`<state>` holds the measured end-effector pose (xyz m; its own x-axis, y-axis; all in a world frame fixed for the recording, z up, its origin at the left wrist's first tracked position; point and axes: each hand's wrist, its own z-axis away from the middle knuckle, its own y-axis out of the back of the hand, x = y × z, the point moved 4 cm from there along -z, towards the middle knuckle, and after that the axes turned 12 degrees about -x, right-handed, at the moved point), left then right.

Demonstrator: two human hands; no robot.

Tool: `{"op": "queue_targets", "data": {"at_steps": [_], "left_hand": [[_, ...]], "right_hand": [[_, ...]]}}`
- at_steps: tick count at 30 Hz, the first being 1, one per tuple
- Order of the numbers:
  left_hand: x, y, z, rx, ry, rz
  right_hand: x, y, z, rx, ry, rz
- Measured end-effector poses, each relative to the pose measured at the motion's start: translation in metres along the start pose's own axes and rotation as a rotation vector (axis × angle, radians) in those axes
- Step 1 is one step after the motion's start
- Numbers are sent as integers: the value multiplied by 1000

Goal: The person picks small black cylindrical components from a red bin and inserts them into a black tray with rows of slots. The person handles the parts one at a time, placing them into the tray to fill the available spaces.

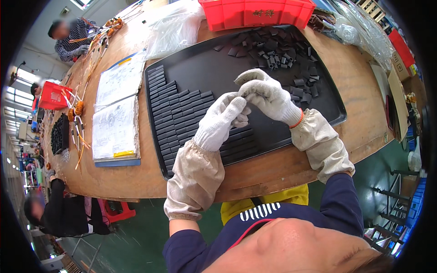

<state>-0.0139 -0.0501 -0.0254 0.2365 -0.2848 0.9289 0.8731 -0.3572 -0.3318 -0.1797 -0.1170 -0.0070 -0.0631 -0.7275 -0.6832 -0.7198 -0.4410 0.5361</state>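
Both hands wear white knitted gloves and meet above the middle of a large black tray (pixel 195 68). My left hand (pixel 219 119) is closed, its fingertips pinched against those of my right hand (pixel 268 94). The right fingers are curled in too. Whatever lies between the fingertips is hidden by the gloves. Under and left of my hands, short black tubes (pixel 180 116) lie side by side in neat columns. Loose black tube pieces (pixel 273 48) are heaped in the tray's far right part, and some spread down toward my right wrist.
A red plastic bin (pixel 257 16) stands behind the tray, with clear plastic bags (pixel 175 34) beside it. An open binder of papers (pixel 116 118) lies left. Further left are wired copper coils (pixel 78 108), a black crate (pixel 59 134) and co-workers (pixel 70 38). Cardboard (pixel 396 100) leans at right.
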Motion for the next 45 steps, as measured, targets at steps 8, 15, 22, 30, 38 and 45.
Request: {"op": "queue_targets", "data": {"at_steps": [8, 15, 22, 30, 38, 45], "left_hand": [[2, 3, 1, 45, -69, 24], [7, -6, 1, 81, -84, 51], [1, 0, 0, 76, -108, 78], [4, -8, 1, 54, -100, 34], [3, -4, 2, 50, -81, -4], [3, -4, 2, 132, -119, -102]], "right_hand": [[24, 38, -1, 199, -87, 118], [64, 81, 23, 157, -422, 934], [58, 65, 18, 48, -341, 1020], [65, 62, 17, 40, -357, 1072], [59, 60, 17, 71, -309, 1056], [37, 57, 11, 140, -190, 949]]}}
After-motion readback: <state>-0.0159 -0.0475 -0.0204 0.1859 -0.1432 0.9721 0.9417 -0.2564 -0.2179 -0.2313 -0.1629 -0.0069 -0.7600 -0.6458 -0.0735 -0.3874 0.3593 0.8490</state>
